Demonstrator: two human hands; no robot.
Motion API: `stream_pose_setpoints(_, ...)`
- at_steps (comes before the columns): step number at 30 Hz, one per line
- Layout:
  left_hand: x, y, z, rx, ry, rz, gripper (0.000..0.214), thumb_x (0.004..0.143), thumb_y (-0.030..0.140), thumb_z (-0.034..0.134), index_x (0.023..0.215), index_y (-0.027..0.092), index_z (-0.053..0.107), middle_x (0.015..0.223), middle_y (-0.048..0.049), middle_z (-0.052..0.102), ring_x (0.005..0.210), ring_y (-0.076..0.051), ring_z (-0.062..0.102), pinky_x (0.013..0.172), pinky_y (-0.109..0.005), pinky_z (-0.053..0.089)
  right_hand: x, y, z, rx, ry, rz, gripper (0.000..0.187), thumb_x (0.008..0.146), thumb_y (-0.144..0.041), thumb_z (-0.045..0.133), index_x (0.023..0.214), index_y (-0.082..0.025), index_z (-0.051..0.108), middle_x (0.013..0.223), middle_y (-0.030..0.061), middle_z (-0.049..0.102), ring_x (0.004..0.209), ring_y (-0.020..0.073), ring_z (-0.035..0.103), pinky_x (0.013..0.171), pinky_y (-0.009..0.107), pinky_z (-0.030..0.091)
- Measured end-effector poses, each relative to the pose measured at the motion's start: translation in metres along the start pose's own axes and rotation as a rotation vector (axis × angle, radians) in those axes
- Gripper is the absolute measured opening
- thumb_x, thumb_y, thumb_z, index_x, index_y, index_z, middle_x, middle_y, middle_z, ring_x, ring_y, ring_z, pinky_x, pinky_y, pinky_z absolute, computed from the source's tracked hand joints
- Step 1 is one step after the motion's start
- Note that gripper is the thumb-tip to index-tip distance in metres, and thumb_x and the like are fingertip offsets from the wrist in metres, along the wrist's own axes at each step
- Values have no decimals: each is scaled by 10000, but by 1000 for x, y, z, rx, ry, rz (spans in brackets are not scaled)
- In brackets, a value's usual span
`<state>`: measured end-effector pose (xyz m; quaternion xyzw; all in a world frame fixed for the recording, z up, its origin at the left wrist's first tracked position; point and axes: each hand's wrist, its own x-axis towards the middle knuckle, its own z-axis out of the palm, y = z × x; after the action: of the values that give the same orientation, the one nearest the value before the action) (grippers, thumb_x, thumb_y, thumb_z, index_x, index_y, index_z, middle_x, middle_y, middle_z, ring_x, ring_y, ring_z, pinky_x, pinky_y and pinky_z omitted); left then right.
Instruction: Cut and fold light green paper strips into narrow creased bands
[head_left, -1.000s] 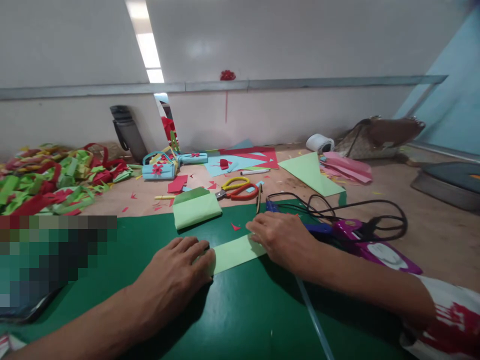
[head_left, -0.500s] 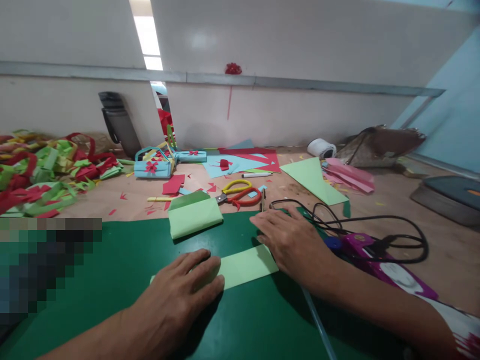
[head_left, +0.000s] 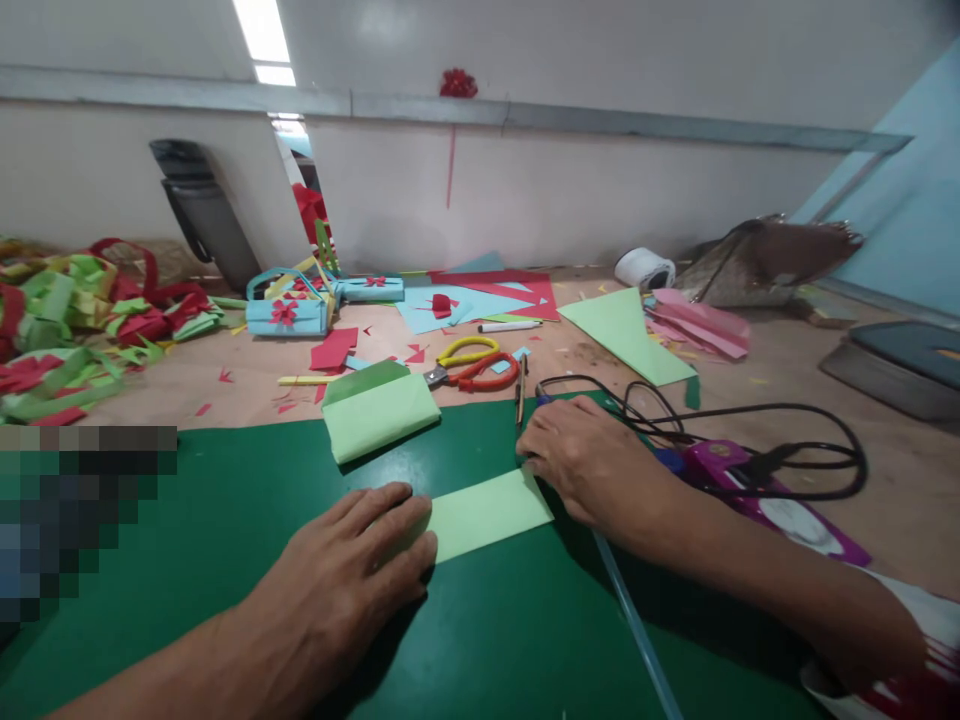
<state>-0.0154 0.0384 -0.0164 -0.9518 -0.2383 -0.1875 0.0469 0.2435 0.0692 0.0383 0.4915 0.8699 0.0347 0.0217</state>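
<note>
Head view: left hand flat, palm down, fingers spread, pinning the near-left end of the light green paper strip on the dark green sheet. Right hand also flat and open, fingertips at the strip's far-right corner; it has pulled back slightly, exposing more strip than 0.5 s ago. Beyond: folded green paper, then scissors, unmoved. Glue gun right of the hand.

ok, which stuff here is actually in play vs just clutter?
In play:
- left hand, flat on the green strip
- right hand, at the strip's far end
- green mat beneath

Lying about:
- folded paper
- scissors
- glue gun
- blue basket
- tape roll
</note>
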Motion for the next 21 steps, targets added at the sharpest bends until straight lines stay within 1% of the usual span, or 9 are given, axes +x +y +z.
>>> stream_pose_setpoints(2, -1, 1, 3, 10, 36, -28, 241, 951, 277, 409, 1087, 190, 587, 1147, -98, 640, 1090, -280, 559, 846, -432, 529, 0, -2, 3, 36, -19, 3, 80, 816, -181, 567, 848, -158, 637, 917, 89, 632, 895, 223, 532, 814, 346, 326)
stream_pose_setpoints(4, -3, 2, 4, 26, 4, -53, 250, 947, 277, 424, 1134, 187, 563, 1170, -104, 626, 1095, -285, 552, 844, -445, 528, -1, -3, 5, 90, -32, 8, 79, 797, -231, 614, 825, -158, 626, 891, 74, 630, 871, 215, 532, 814, 348, 321)
stream_pose_setpoints(8, -6, 4, 1, 44, -101, -77, 314, 952, 202, 373, 1244, 197, 488, 1253, -107, 574, 1140, -289, 512, 842, -446, 522, -3, -4, 5, 242, -70, 19, 43, 785, -166, 608, 745, -174, 595, 732, 7, 615, 734, 161, 527, 796, 340, 303)
stream_pose_setpoints(11, -5, 3, -3, 58, -130, -97, 343, 949, 167, 328, 1271, 191, 445, 1262, -108, 563, 1139, -281, 502, 842, -426, 517, -6, -9, 2, 291, -87, -15, 40, 797, -195, 618, 766, -173, 606, 744, 4, 628, 737, 159, 544, 825, 358, 298)
stream_pose_setpoints(12, -4, 2, -3, 64, -136, -108, 338, 946, 151, 319, 1255, 185, 450, 1241, -106, 576, 1124, -275, 510, 838, -412, 518, -7, -11, 3, 265, -61, -52, 62, 796, -225, 635, 782, -169, 614, 776, 18, 635, 766, 172, 551, 843, 371, 296)
stream_pose_setpoints(14, -1, -1, -4, 91, -151, -136, 317, 940, 130, 314, 1215, 165, 468, 1187, -108, 605, 1077, -263, 535, 810, -379, 525, -11, -17, 6, 144, 47, -164, 115, 794, -268, 651, 815, -158, 623, 833, 49, 640, 829, 210, 551, 877, 408, 285)
stream_pose_setpoints(17, 5, -5, -5, 141, -170, -175, 285, 941, 138, 326, 1171, 141, 494, 1137, -113, 626, 1010, -254, 565, 744, -347, 539, -15, -24, 15, -105, 190, -361, 68, 841, -176, 565, 820, -150, 625, 808, 64, 635, 811, 232, 536, 860, 430, 287)
stream_pose_setpoints(19, 9, -4, -5, 147, -163, -208, 247, 952, 204, 357, 1119, 140, 528, 1095, -107, 644, 980, -252, 576, 729, -349, 542, -16, -26, 20, -217, 219, -458, 159, 855, -95, 489, 798, -148, 627, 745, 56, 623, 739, 221, 528, 835, 427, 295)
stream_pose_setpoints(21, 13, -1, -7, 128, -158, -245, 249, 944, 313, 419, 1050, 142, 567, 1049, -101, 662, 956, -256, 586, 743, -372, 542, -15, -26, 23, -271, 231, -490, 212, 854, -64, 453, 765, -144, 628, 708, 56, 613, 693, 216, 524, 819, 429, 299)
